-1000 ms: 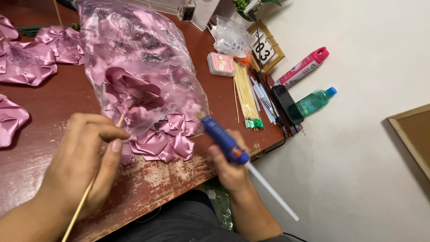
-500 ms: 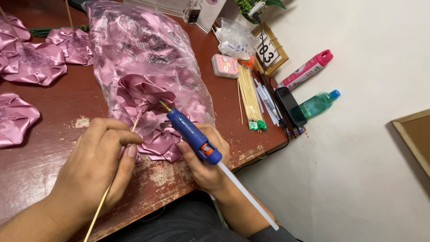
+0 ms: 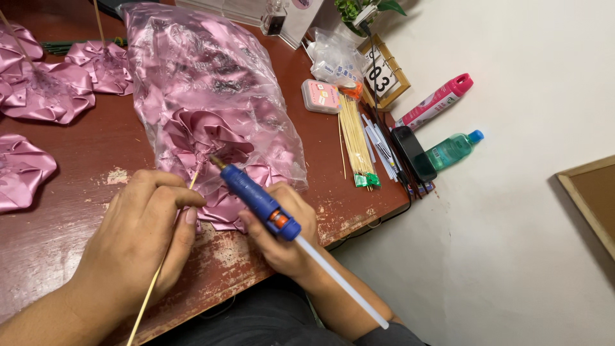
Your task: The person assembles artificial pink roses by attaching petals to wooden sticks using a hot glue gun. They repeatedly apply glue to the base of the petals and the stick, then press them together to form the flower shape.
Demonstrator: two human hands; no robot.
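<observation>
- Pink satin flower (image 3: 208, 138) inside clear plastic bag (image 3: 211, 96), at 12 o'clock from both hands, on worn red bench (image 3: 77, 211).
- Left hand (image 3: 138, 240): pinched shut on thin wooden stick (image 3: 157, 275), tip at flower base.
- Right hand (image 3: 282, 234): clamped round blue glue gun (image 3: 256, 198), nozzle touching stick tip.
- Step judged: gluing stick to flower. Next: steady trigger pressure, stick held still.
- Versus earlier frame: nozzle closer to stick tip.

Green bottle (image 3: 452, 149), pink tube (image 3: 435, 102), skewer bundle (image 3: 355, 137), black phone (image 3: 413, 152)
</observation>
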